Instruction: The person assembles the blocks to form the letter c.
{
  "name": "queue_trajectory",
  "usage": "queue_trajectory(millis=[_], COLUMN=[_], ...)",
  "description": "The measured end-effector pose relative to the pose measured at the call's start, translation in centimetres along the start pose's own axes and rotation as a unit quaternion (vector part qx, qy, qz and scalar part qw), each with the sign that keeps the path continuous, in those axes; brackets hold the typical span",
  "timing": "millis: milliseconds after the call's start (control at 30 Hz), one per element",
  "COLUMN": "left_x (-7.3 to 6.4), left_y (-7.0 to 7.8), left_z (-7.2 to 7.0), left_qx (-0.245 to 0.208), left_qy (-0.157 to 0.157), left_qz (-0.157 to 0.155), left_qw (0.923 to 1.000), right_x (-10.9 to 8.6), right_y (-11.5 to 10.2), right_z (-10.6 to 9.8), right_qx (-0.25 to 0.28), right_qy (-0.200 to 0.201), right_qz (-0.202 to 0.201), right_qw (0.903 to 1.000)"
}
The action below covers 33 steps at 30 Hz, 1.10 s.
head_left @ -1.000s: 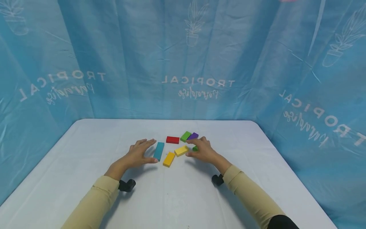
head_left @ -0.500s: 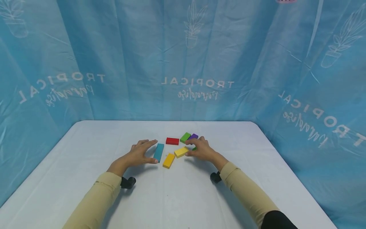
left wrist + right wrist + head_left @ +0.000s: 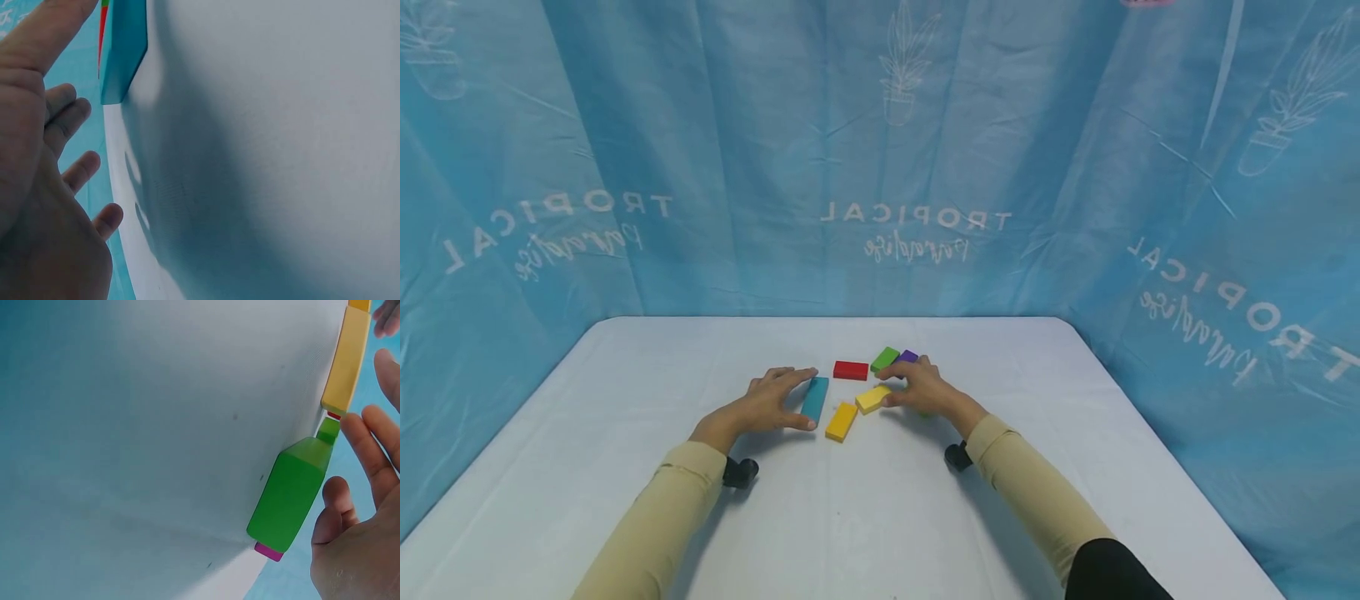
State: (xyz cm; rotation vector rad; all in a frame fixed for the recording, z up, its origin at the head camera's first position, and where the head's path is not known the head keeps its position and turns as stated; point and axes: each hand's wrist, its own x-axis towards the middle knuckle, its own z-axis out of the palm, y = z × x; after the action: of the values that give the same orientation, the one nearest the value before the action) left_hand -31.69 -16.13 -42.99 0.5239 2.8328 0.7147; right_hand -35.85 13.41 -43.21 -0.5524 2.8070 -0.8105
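My left hand is spread around a teal block, index finger at its far end and thumb at its near end. In the left wrist view, the thumb overlaps the teal block, and the other fingers hang loosely. My right hand reaches over the right group of blocks, its thumb at the right end of a light yellow block. A green block lies below the right palm, mostly hidden in the head view. Nothing is gripped by either hand.
A deeper yellow block lies between the teal and light yellow ones. Behind are a red block, another green block and a purple block. The white table is backed by a blue printed curtain.
Both hands edge slightly inward: the left fingertips now overlap the teal block's far end, and the right hand shifts a little left. The blocks keep their arrangement.
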Motion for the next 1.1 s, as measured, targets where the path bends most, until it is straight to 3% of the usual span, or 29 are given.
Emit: queue_trajectory(millis=[367, 700, 1100], left_x=[0.9, 1.3, 1.7], left_y=[-0.8, -0.7, -0.8], left_z=[0.5, 0.1, 0.5], left_qx=[0.010, 0.027, 0.035], left_qy=[-0.016, -0.028, -0.024], left_qz=[-0.007, 0.017, 0.024], left_qw=[0.9998, 0.9991, 0.9988], right_x=[0.3, 0.7, 0.4], right_y=[0.0, 0.2, 0.2], right_z=[0.2, 0.3, 0.4], right_qx=[0.014, 0.002, 0.001], right_qy=[-0.014, -0.023, -0.018], right_qz=[0.006, -0.002, 0.035], right_qw=[0.9998, 0.9997, 0.9992])
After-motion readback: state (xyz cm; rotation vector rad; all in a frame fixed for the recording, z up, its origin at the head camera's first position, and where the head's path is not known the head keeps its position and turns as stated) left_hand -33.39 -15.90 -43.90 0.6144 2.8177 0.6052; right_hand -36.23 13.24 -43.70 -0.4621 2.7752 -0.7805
